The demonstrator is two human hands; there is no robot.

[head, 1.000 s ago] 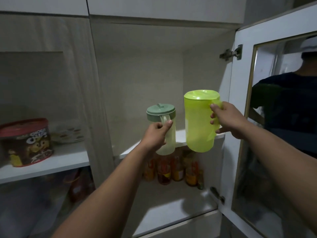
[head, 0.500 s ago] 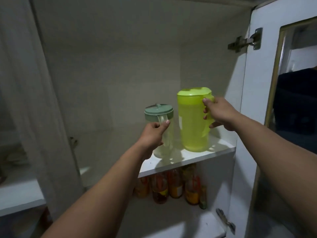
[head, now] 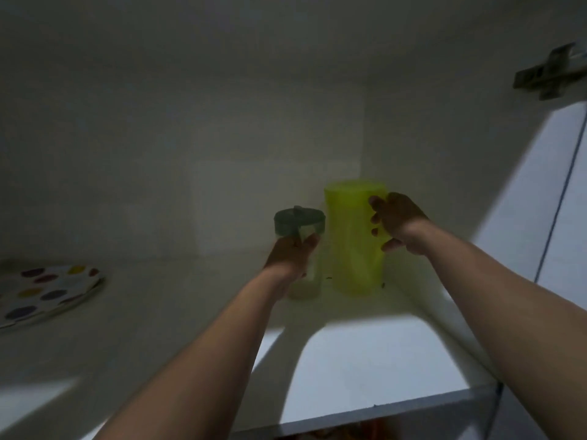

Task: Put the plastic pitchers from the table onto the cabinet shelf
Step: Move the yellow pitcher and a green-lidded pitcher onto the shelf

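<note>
A spotted plate (head: 47,292) lay at the left edge of the cabinet shelf (head: 365,360), well apart from the pitchers; the left hand (head: 290,257) was closed around the handle of the small clear pitcher (head: 301,249), whose grey-green lid sat on top; that pitcher stood upright toward the shelf's back right corner; just beside it on the right stood the taller lime-green pitcher (head: 352,239), also upright on the shelf; the right hand (head: 397,222) gripped its handle side, fingers curled; a metal hinge (head: 549,73) showed at the upper right, blurred.
</note>
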